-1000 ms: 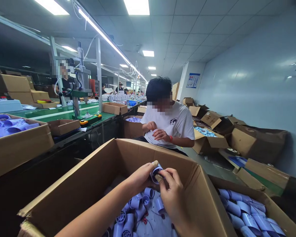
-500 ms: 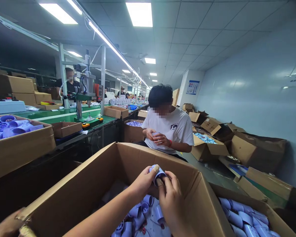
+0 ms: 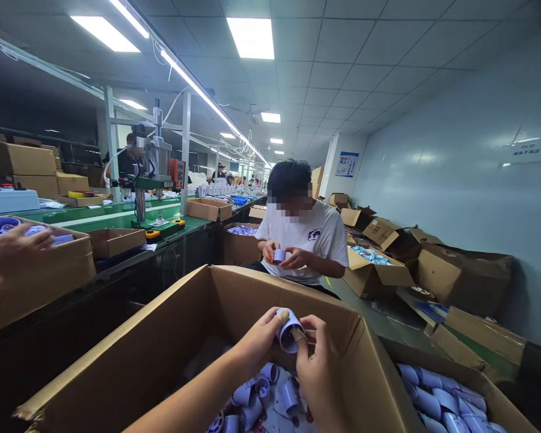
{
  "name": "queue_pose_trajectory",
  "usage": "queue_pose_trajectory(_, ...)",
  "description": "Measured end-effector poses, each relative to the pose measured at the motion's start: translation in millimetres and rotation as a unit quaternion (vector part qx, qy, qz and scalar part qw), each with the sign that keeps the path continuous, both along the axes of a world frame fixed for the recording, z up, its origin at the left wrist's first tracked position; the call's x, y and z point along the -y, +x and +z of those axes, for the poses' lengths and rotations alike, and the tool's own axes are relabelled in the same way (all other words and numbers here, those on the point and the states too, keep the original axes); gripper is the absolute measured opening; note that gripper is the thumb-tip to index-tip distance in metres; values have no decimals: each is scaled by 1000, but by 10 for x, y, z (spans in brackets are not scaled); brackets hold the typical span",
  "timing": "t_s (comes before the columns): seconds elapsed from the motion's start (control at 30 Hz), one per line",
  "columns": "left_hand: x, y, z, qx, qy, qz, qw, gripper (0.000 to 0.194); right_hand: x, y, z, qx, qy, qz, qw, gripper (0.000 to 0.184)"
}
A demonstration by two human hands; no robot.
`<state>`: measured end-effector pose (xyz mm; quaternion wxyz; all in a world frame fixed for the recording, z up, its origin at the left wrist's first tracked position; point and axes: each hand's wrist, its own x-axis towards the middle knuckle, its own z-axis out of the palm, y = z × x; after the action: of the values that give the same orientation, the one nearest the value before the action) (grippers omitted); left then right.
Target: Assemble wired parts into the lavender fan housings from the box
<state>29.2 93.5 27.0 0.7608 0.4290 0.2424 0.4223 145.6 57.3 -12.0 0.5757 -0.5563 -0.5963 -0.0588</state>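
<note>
A short lavender plastic cup-shaped housing (image 3: pixel 287 341) is held above the big open carton, its open mouth tilted toward me. My left hand (image 3: pixel 260 338) is closed around its far left side, with a tan-covered thumb on top. My right hand (image 3: pixel 316 355) grips the rim from the right, one tan-covered digit reaching into the opening. What that digit touches inside is hidden. Below, the carton (image 3: pixel 130 349) holds several similar lavender housings (image 3: pixel 252 410), some with small red bits among them.
A co-worker (image 3: pixel 300 234) sits opposite, holding a similar housing. Another person's hand (image 3: pixel 15 252) is at a carton (image 3: pixel 45 276) of housings on the left. More housings (image 3: pixel 442 400) fill a carton at lower right. A press machine (image 3: pixel 155 174) stands on the green bench.
The housing has turned so its mouth faces me more, with my right hand's digit at its rim. The other person's hand at left has risen to the left carton. The view has shifted slightly.
</note>
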Motion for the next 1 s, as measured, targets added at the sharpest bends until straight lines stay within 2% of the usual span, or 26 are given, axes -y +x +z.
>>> queue_pose_trajectory(0.13, 12, -1, -7, -18, -3, 8, 1000, 50, 18, -2, 40, -44, -25, 57, 997, 24)
queue_pose_trajectory(0.27, 25, 1, -4, -53, 21, -12, 998, 51, 28, 7, 78, -99, -66, 111, 987, 28)
queue_pose_trajectory(0.4, 36, 6, -25, -89, 32, -5, 995, 49, 40, 8, 112, -125, -111, 115, 979, 27)
queue_pose_trajectory(0.53, 50, 2, -61, -103, 31, 14, 994, 49, 64, -36, 170, -129, -116, 116, 978, 32)
queue_pose_trajectory(0.73, 33, -11, -120, -147, 59, 31, 987, 60, 105, -38, 254, -200, -152, 143, 957, 17)
queue_pose_trajectory(1.0, 126, 64, 13, -160, 34, 96, 982, 46, 33, -128, 175, -271, -149, 124, 943, 24)
